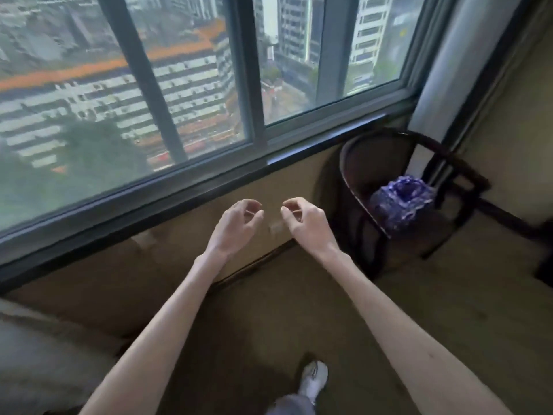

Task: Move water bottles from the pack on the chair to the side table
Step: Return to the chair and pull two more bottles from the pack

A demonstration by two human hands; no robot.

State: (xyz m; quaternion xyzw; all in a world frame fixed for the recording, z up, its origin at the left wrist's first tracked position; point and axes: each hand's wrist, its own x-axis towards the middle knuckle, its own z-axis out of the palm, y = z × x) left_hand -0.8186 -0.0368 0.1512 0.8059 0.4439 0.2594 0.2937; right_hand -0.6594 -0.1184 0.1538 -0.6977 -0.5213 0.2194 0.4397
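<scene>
A blue-and-white plastic-wrapped pack of water bottles (399,203) sits on the seat of a dark wooden armchair (371,166) at the right, below the window corner. My left hand (239,223) and my right hand (305,221) are stretched out side by side in front of the wall under the window, well left of the chair. Both hold nothing, with fingers curled and apart. No side table is in view.
A large window with a dark sill (179,193) fills the upper left. Beige carpet (449,310) covers the floor. A pale cushioned seat (36,348) lies at the lower left. A curtain (443,64) hangs behind the chair. My white shoe (312,378) shows at the bottom.
</scene>
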